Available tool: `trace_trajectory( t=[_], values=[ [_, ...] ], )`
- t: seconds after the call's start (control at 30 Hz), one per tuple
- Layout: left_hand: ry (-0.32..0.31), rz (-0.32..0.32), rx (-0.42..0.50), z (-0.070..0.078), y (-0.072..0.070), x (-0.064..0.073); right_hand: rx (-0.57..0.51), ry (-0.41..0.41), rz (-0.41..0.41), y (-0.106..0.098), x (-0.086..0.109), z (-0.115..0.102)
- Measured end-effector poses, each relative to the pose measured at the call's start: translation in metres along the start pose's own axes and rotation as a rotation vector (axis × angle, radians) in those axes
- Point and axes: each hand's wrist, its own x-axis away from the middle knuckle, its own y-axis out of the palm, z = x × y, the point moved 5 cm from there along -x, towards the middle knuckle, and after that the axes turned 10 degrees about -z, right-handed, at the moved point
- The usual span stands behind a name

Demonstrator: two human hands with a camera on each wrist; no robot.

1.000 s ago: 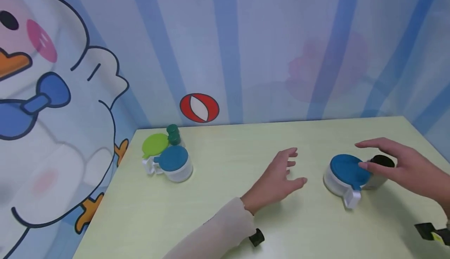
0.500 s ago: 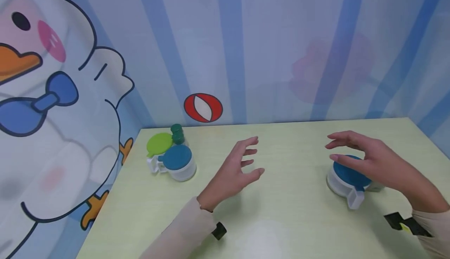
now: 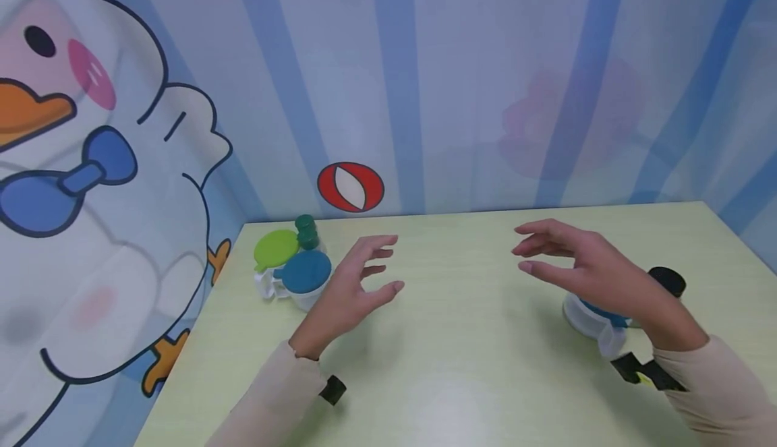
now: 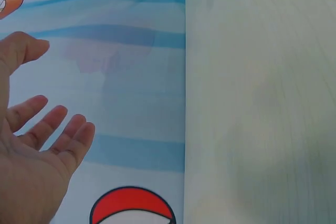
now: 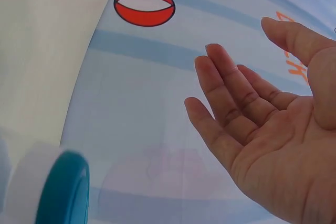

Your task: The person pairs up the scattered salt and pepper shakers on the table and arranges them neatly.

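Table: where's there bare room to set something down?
The table is bare in the middle, from the wall down between the left hand and right hand. It's crowded at far left: lime-lidded jar, blue-lidded jar, green caps; and on the right: a second blue-lidded jar and black-capped container.

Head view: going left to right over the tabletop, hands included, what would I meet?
Lime-green-lidded white jar → blue-lidded white jar → left hand → right hand → black-lidded container.
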Motion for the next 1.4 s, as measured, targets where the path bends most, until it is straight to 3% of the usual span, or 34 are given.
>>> trace_trajectory(
  t=[0.17, 0.5, 0.7, 0.83, 1.07, 1.4],
  values=[
    [-0.011, 0.024, -0.017, -0.009, -0.017, 0.008, -0.039, -0.024, -0.029, 0.007, -0.01, -0.007],
    [-0.117, 0.082, -0.088, -0.032, -0.049, 0.025, -0.104, -0.034, -0.056, 0.021, -0.029, -0.007],
    [-0.147, 0.084, -0.157, -0.047, -0.067, 0.036, -0.142, -0.069, -0.072, 0.027, -0.037, -0.012],
    [-0.202, 0.082, -0.188, -0.057, -0.077, 0.042, -0.166, -0.091, -0.085, 0.031, -0.043, -0.013],
    [-0.326, 0.078, -0.234, -0.077, -0.091, 0.053, -0.169, -0.099, -0.105, 0.038, -0.051, -0.015],
    [-0.389, 0.074, -0.265, -0.091, -0.103, 0.057, -0.225, -0.125, -0.118, 0.05, -0.069, -0.019]
  ],
)
